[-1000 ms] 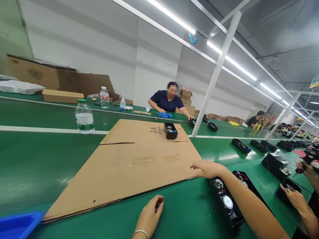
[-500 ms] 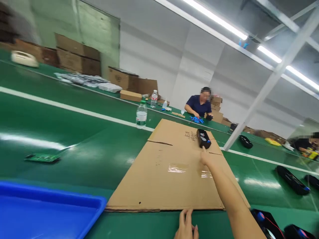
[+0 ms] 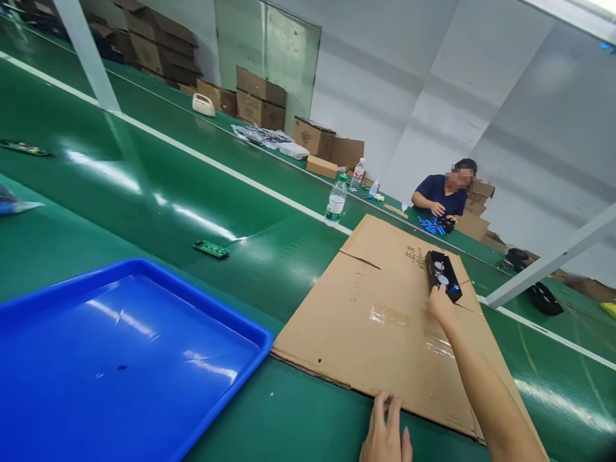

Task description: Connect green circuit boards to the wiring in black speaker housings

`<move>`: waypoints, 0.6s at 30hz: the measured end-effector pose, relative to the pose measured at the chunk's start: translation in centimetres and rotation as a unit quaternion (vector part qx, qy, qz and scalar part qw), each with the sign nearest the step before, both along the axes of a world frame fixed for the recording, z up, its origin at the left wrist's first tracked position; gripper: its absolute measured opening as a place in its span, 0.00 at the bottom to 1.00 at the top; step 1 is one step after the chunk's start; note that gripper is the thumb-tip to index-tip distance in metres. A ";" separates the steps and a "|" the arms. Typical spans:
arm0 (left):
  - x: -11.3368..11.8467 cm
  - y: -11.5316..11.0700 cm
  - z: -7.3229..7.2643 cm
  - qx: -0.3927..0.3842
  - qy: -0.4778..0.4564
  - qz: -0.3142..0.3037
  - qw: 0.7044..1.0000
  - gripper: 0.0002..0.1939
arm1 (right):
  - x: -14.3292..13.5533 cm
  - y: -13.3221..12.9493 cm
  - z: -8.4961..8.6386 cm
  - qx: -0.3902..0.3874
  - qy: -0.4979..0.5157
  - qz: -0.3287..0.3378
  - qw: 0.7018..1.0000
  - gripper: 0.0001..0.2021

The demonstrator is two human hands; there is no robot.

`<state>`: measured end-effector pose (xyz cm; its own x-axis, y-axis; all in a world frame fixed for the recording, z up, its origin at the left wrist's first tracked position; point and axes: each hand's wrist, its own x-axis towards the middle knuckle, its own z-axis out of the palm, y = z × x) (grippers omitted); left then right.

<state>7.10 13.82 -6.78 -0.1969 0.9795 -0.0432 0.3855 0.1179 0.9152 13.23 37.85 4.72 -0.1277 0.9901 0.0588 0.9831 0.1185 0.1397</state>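
My right hand (image 3: 440,305) reaches far out, its fingers closed on the near wall of a black speaker housing (image 3: 452,269). Two round silver-white parts and a blue piece sit inside this housing, and a thin wire sticks out at its right. It rests on the far right part of a flattened cardboard box (image 3: 337,321). At the near edge of the cardboard lies my left hand (image 3: 386,430), fingers stretched out, fingertips touching the edge and nothing held. Handwritten marks and clear tape show on the cardboard.
A blue tray (image 3: 158,321) stands left of the cardboard, with a green circuit board (image 3: 210,249) beyond it. A water bottle (image 3: 335,202) stands near the cardboard's far left corner. Across the bench a person (image 3: 443,196) handles blue cells (image 3: 432,226). A white post (image 3: 553,256) rises at right.
The view has swung left, bringing more of the blue tray in. My right hand's fingers have gone from pointing at the housing to closing on its near end. My left hand stays at the cardboard edge.
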 end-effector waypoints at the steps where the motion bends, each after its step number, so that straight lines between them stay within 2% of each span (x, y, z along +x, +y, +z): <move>1: -0.1 0.0 0.1 0.011 -0.011 0.005 1.000 0.22 | -0.1 -1.5 -0.2 -0.008 -0.004 0.013 1.000 0.14; 4: -0.3 -0.1 0.2 0.040 -0.055 0.023 0.997 0.20 | 0.3 -6.4 -0.3 -0.051 -0.005 0.069 0.996 0.12; 7: -0.7 -0.3 0.4 0.070 -0.097 0.044 0.992 0.22 | 1.8 -10.3 1.4 -0.100 0.018 0.156 0.983 0.10; 10: -1.1 -0.6 0.7 0.107 -0.133 0.060 0.983 0.25 | 3.9 -12.2 3.7 -0.108 0.046 0.224 0.968 0.20; 12: -1.2 -0.7 0.9 0.130 -0.154 0.070 0.977 0.27 | 5.3 -12.4 4.2 -0.093 0.049 0.251 0.962 0.24; 14: -1.1 -0.8 1.1 0.148 -0.174 0.080 0.970 0.28 | 6.4 -12.5 3.5 -0.085 0.042 0.270 0.958 0.21; 18: -1.7 -0.3 1.3 0.165 -0.214 0.096 0.958 0.27 | 7.2 -13.7 0.4 -0.072 0.032 0.288 0.954 0.12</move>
<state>5.43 13.56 -5.50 -0.4077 0.9016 0.1447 -0.0341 -0.1734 0.9843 20.45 24.15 5.13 -0.6535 0.7555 -0.0472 0.7554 0.6549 0.0221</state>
